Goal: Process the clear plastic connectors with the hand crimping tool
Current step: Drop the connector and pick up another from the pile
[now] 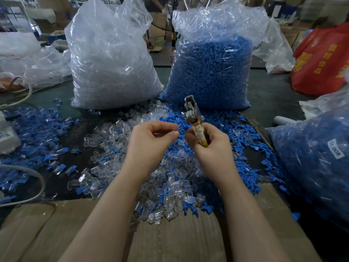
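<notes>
My right hand [209, 148] grips the hand crimping tool [192, 114] by its tape-wrapped handle, metal head pointing up and away. My left hand [151, 140] is beside it, thumb and forefinger pinched together close to the tool's handle; whether a clear connector sits between them I cannot tell. Below both hands lies a heap of clear plastic connectors [166, 186] mixed with blue pieces [245, 167].
A big bag of clear connectors [111, 59] and a big bag of blue pieces [211, 69] stand behind the heap. Another blue-filled bag [317, 159] is at the right, a red bag [321, 59] beyond it. Cardboard [56, 229] covers the near edge. A grey cable [35, 178] loops at left.
</notes>
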A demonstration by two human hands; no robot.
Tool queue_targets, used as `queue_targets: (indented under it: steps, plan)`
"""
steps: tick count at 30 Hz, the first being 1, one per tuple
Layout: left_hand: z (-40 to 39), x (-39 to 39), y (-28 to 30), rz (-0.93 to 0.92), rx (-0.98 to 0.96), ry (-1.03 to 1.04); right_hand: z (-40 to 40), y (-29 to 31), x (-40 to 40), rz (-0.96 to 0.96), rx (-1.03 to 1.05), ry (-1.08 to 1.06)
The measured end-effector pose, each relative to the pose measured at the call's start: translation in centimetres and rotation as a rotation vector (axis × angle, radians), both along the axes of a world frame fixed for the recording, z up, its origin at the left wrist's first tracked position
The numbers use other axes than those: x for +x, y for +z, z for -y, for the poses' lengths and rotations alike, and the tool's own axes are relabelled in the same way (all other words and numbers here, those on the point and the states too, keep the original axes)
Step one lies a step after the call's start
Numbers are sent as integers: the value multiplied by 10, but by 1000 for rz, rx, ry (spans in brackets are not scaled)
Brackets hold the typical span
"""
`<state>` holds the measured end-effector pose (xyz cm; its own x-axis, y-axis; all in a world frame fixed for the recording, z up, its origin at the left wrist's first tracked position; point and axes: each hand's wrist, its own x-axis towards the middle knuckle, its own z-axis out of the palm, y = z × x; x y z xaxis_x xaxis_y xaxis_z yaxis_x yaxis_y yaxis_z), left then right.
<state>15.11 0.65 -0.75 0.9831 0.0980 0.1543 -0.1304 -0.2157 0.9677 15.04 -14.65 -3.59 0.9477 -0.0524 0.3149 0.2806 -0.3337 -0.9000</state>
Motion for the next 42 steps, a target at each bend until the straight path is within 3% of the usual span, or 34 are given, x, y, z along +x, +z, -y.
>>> queue_targets:
  steps: [13, 30, 37, 42]
  plan:
    - [2, 1, -1, -25, 109, -36, -2, -2, 1, 11, -75, 7]
    - [8, -1, -5, 19, 109, 10, -8, -3, 1, -28, -66, -66]
    - [2, 2, -3, -11, -134, 43, 6, -3, 0, -35, -120, -43]
    - [-4, 3, 0, 37, -207, 27, 13, -5, 1, -83, -393, 16]
